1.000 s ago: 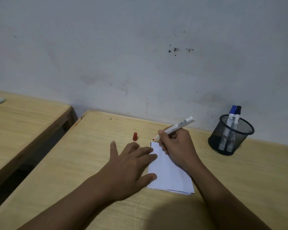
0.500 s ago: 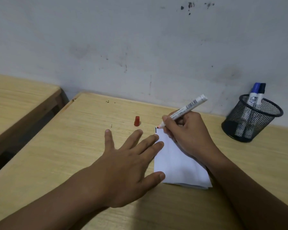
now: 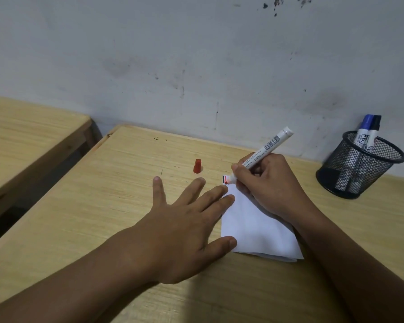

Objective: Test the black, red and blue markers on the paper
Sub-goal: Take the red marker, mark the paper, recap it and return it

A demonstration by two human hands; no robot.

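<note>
A folded white paper (image 3: 254, 222) lies on the wooden desk (image 3: 103, 206). My right hand (image 3: 268, 185) grips the uncapped red marker (image 3: 266, 149), its tip pressed on the paper's far left corner beside a short black stroke and a red mark. My left hand (image 3: 184, 224) lies flat with fingers spread, its fingertips and thumb on the paper's left edge. The red cap (image 3: 197, 166) stands on the desk beyond my left fingers. The blue marker (image 3: 363, 131) and the black marker (image 3: 375, 129) stand capped in a black mesh cup (image 3: 359, 169) at the right.
A grey wall (image 3: 196, 54) runs along the desk's far edge. A second wooden desk (image 3: 21, 136) stands to the left across a narrow gap.
The red marker's tip has come down onto the paper's corner, where a red mark now shows beside the black stroke. The camera has tilted down and moved closer. My left hand stays flat.
</note>
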